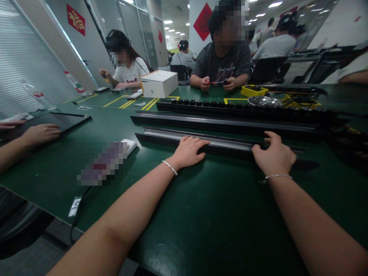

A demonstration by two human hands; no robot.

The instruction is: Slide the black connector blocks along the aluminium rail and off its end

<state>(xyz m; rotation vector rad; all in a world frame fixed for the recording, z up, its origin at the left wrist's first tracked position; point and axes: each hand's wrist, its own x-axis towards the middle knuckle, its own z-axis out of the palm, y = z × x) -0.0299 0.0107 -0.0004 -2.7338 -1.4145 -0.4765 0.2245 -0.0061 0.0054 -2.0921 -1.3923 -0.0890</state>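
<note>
My left hand [189, 152] lies with its fingers stretched out on a long black channel-shaped rail [230, 148], steadying contact along its near edge. At the rail's right part, my right hand [274, 155] has thumb and forefinger curled around a small dark rounded piece [265, 145]. That piece is mostly covered by my fingers, so its kind is unclear. Behind lies a second black rail [224, 121], parallel to the first. Farther back, another black strip [207, 106] carries a row of small dark parts along its top.
A phone-like device [105, 163] with a cable lies left of my arm. Beside it, a neighbour's hand [42, 133] rests on a dark panel [69, 124]. Across the green table are a white box [160, 83], a yellow tray [254, 91] and a person holding a screwdriver [215, 82].
</note>
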